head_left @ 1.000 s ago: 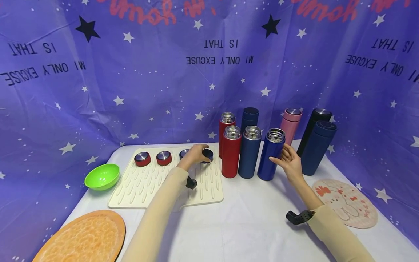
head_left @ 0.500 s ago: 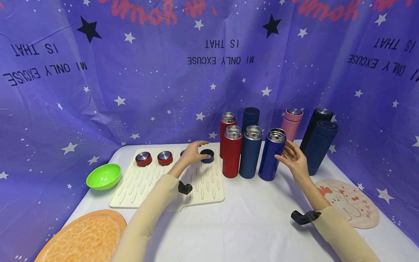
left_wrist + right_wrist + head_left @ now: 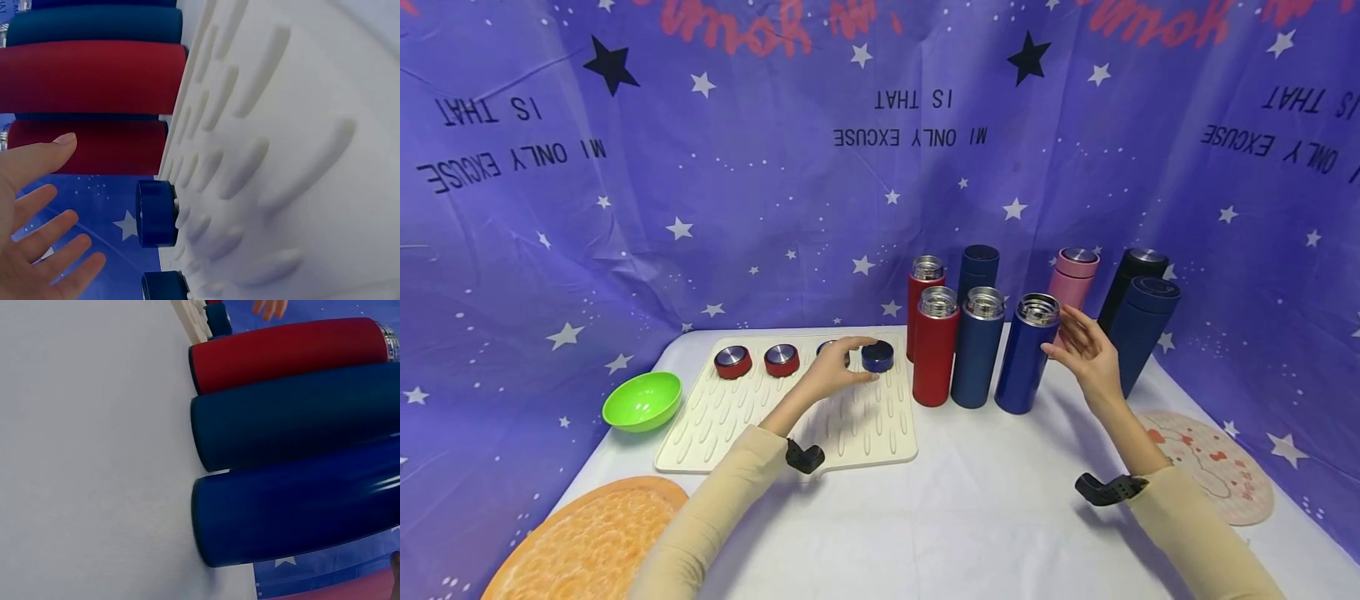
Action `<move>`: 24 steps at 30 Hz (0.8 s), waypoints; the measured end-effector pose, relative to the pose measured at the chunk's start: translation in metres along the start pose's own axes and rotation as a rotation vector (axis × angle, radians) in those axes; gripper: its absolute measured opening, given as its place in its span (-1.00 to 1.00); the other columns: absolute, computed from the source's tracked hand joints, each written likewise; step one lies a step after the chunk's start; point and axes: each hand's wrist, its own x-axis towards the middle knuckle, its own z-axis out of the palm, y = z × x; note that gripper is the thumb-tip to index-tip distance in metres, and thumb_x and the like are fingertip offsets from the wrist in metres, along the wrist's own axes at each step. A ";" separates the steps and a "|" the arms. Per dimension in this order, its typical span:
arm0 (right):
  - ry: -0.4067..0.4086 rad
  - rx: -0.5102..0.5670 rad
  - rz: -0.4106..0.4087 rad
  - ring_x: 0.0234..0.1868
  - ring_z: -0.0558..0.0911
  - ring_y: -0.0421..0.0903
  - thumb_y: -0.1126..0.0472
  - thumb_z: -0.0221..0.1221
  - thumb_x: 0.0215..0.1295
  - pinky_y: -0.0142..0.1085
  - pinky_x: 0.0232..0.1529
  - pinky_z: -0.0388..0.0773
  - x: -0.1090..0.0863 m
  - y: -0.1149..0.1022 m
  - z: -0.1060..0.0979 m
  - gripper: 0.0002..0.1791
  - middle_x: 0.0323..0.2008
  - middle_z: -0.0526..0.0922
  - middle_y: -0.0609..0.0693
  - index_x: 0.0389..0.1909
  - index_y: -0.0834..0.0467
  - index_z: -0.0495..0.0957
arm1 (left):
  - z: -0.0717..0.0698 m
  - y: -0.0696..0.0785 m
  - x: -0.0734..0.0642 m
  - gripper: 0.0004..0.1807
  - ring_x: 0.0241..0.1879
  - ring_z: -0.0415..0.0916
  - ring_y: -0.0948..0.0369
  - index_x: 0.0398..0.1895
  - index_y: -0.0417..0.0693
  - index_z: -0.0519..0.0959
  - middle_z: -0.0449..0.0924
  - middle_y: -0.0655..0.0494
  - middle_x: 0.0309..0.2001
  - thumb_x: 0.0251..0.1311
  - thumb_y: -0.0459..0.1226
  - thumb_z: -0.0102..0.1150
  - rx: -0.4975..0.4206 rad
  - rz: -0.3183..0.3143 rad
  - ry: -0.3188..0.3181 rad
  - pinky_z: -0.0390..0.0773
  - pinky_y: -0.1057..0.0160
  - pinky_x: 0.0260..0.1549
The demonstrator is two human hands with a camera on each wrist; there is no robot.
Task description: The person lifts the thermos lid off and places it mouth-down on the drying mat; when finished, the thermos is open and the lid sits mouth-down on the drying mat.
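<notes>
In the head view my left hand (image 3: 837, 372) is held with thumb and fingers spread, just left of a blue flask lid (image 3: 877, 358) on a cream ridged mat (image 3: 790, 433). The left wrist view shows a gap between the fingers and that lid (image 3: 156, 214). A second blue lid (image 3: 833, 350) is partly hidden behind this hand. My right hand (image 3: 1090, 358), fingers loosely spread, is right beside an upright lidless shiny blue flask (image 3: 1026, 367); its fingertips overlap the flask's edge. A lidless dark blue flask (image 3: 977, 358) and a red flask (image 3: 935, 358) stand to the left.
Two red lids (image 3: 733, 362) lie on the mat's left. Behind stand another lidless red flask (image 3: 923, 292) and a lidded blue one (image 3: 980, 267). Lidded pink (image 3: 1072, 283), black (image 3: 1127, 279) and navy (image 3: 1144, 333) flasks stand right. A green bowl (image 3: 643, 402) sits left.
My left hand has let go of the blue lid and drawn back to the left, leaving it on the mat. My right hand has loosened from the shiny blue flask and shifted right.
</notes>
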 end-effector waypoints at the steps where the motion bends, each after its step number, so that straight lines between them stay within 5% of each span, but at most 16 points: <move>1: -0.003 0.005 -0.003 0.25 0.44 -0.12 0.68 0.22 0.04 -0.27 0.31 0.24 0.001 -0.001 0.000 -0.26 0.23 0.47 0.09 0.32 0.36 0.30 | -0.001 0.001 -0.004 -0.31 0.20 0.39 -0.09 0.24 -0.15 0.48 0.47 -0.07 0.22 0.00 -0.17 0.47 -0.004 -0.005 -0.004 0.46 -0.04 0.12; 11: -0.034 0.015 -0.066 0.33 0.35 0.02 0.61 0.17 0.17 -0.29 0.34 0.21 0.018 -0.019 -0.001 -0.37 0.30 0.37 0.26 0.30 0.42 0.29 | -0.006 0.006 -0.044 -0.31 0.21 0.39 -0.09 0.24 -0.14 0.48 0.47 -0.08 0.22 -0.02 -0.21 0.47 -0.035 -0.077 0.013 0.40 -0.10 0.16; 24: -0.087 -0.216 -0.044 0.32 0.36 0.00 0.40 0.24 0.24 -0.34 0.32 0.25 0.058 -0.047 0.006 -0.40 0.26 0.46 0.09 0.32 0.32 0.33 | -0.014 0.002 -0.092 -0.31 0.26 0.32 -0.12 0.22 -0.15 0.48 0.46 -0.14 0.21 -0.05 -0.22 0.49 -0.022 -0.202 0.077 0.31 -0.13 0.23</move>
